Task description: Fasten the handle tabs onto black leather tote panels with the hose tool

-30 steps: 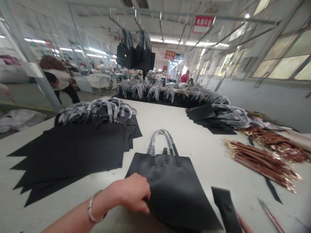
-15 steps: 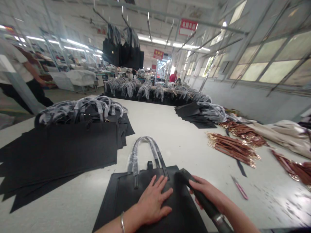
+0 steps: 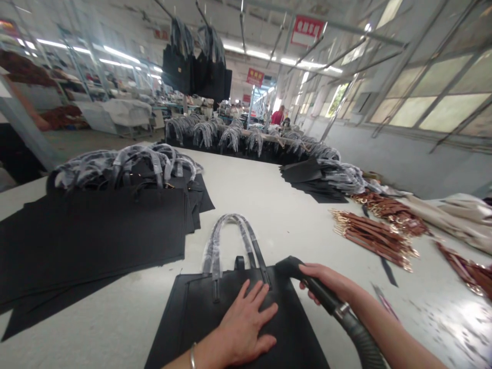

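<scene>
the left hand [image 3: 246, 328] lies flat, fingers spread, on a black tote bag [image 3: 203, 318] at the table's near edge. the right hand [image 3: 326, 284] is clenched round a black hose nozzle [image 3: 298, 271] touching the bag's top right corner. farther left, stacked black panels [image 3: 96, 236]; farther right, brown straps [image 3: 372, 236].

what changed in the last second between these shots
The left hand let go of the edge of the black bag and now lies flat on it. The right hand brought the hose nozzle up to the bag's top right corner. The bag stacks and brown straps stayed put.
</scene>
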The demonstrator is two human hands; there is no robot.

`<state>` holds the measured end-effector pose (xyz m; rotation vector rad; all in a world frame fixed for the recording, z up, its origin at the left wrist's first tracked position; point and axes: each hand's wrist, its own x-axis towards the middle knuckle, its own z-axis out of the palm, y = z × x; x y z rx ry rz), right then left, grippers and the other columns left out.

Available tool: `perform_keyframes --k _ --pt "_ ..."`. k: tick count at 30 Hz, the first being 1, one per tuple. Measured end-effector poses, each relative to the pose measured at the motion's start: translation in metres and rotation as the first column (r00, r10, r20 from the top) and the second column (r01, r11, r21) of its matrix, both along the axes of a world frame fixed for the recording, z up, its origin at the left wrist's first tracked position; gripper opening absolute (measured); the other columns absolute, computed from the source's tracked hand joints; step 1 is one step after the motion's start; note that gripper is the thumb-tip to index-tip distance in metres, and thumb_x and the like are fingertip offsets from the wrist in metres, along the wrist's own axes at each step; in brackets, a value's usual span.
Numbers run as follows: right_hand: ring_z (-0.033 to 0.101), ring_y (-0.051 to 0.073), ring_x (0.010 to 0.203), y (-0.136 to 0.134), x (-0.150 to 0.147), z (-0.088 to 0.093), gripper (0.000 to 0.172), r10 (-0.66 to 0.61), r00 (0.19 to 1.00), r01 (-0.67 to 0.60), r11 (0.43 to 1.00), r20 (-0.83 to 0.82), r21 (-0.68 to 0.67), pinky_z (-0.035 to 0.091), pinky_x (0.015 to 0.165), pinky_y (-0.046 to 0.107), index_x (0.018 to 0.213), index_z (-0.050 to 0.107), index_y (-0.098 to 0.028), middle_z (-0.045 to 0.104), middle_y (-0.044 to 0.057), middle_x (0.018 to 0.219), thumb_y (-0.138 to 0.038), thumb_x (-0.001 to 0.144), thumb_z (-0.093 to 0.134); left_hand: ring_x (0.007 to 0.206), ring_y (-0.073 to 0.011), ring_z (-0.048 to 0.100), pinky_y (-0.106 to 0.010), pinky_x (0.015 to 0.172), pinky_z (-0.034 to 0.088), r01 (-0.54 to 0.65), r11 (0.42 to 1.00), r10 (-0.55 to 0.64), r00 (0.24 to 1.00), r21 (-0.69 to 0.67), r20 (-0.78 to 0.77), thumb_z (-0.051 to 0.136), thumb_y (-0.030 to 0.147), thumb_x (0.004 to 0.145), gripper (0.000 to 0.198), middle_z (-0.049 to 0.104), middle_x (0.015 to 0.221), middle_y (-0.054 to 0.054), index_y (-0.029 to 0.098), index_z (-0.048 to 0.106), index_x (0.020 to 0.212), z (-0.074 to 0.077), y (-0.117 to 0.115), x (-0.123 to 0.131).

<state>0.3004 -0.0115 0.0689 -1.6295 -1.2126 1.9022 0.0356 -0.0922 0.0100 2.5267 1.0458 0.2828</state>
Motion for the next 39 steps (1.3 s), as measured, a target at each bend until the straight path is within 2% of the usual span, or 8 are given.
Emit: perform_keyframes --k 4,7,12,16,20,27,33,39 --pt "0.053 0.009 0.044 0.009 -0.009 0.004 0.028 -0.109 0.994 0.108 0.985 0.006 0.133 0.045 0.039 0.021 0.101 0.048 -0.018 0.057 -0.001 0.071 -0.043 0.090 0.051 0.146 -0.0328 0.017 -0.062 0.116 0.012 -0.011 1.000 0.011 1.000 0.004 0.005 0.047 0.064 0.088 0.064 0.024 0.158 -0.012 0.033 0.039 0.144 -0.002 0.000 -0.001" --pt "0.054 0.008 0.046 -0.002 -0.003 0.019 0.029 -0.152 0.988 0.148 0.968 0.007 0.204 0.045 0.040 0.020 0.104 0.048 -0.019 0.057 -0.001 0.075 -0.044 0.089 0.054 0.146 -0.0320 0.017 -0.060 0.117 0.012 -0.001 1.000 0.001 1.000 0.009 0.013 0.046 0.064 0.088 0.064 0.024 0.158 -0.013 0.033 0.039 0.144 -0.003 0.002 0.000" --pt "0.057 0.010 0.048 -0.043 0.009 0.033 0.044 -0.014 0.998 0.010 0.998 0.055 0.067 0.047 0.040 0.021 0.119 0.048 -0.020 0.060 0.000 0.076 -0.047 0.086 0.059 0.145 -0.0336 0.021 -0.061 0.116 0.013 0.043 0.998 -0.044 0.999 0.036 0.018 0.048 0.063 0.087 0.063 0.028 0.156 -0.015 0.030 0.043 0.141 -0.004 0.008 0.005" --pt "0.056 0.008 0.044 -0.062 0.000 0.024 0.044 0.087 0.996 -0.087 0.996 0.002 -0.014 0.046 0.039 0.018 0.119 0.049 -0.019 0.060 -0.001 0.076 -0.046 0.086 0.058 0.141 -0.0320 0.031 -0.061 0.115 0.014 0.082 0.994 -0.084 0.996 0.072 0.015 0.049 0.060 0.088 0.061 0.039 0.149 -0.015 0.028 0.044 0.140 -0.003 0.009 0.007" --pt "0.054 0.008 0.043 -0.052 -0.019 0.013 0.039 0.125 0.992 -0.125 0.992 -0.022 -0.012 0.045 0.038 0.019 0.109 0.053 -0.017 0.060 -0.001 0.072 -0.047 0.085 0.058 0.134 -0.0280 0.041 -0.056 0.116 0.019 0.102 0.991 -0.104 0.994 0.083 0.028 0.048 0.057 0.090 0.055 0.049 0.142 -0.012 0.026 0.048 0.136 -0.001 0.007 0.007" --pt "0.053 0.008 0.044 -0.018 -0.034 0.012 0.032 -0.046 0.998 0.036 0.985 0.053 0.170 0.044 0.041 0.021 0.104 0.051 -0.020 0.056 -0.005 0.069 -0.047 0.087 0.055 0.125 -0.0243 0.049 -0.046 0.115 0.026 0.091 0.992 -0.095 0.995 0.092 0.040 0.054 0.051 0.089 0.045 0.056 0.133 -0.008 0.022 0.057 0.123 -0.005 0.006 0.006" --pt "0.055 0.009 0.044 -0.049 -0.011 0.020 0.039 0.058 0.997 -0.058 0.998 0.041 0.004 0.044 0.039 0.020 0.109 0.051 -0.019 0.061 -0.001 0.075 -0.049 0.085 0.059 0.118 -0.0225 0.054 -0.043 0.112 0.032 0.089 0.990 -0.094 0.995 0.105 0.044 0.056 0.047 0.088 0.040 0.060 0.126 -0.008 0.021 0.058 0.119 -0.006 0.007 0.007" --pt "0.055 0.008 0.043 -0.059 -0.027 0.007 0.038 0.028 1.000 -0.028 0.999 -0.012 -0.032 0.045 0.038 0.019 0.105 0.050 -0.019 0.061 -0.001 0.075 -0.050 0.085 0.057 0.115 -0.0243 0.054 -0.044 0.109 0.035 0.067 0.990 -0.070 0.997 0.124 0.020 0.054 0.045 0.089 0.040 0.060 0.124 -0.009 0.019 0.057 0.119 -0.006 0.005 0.013"
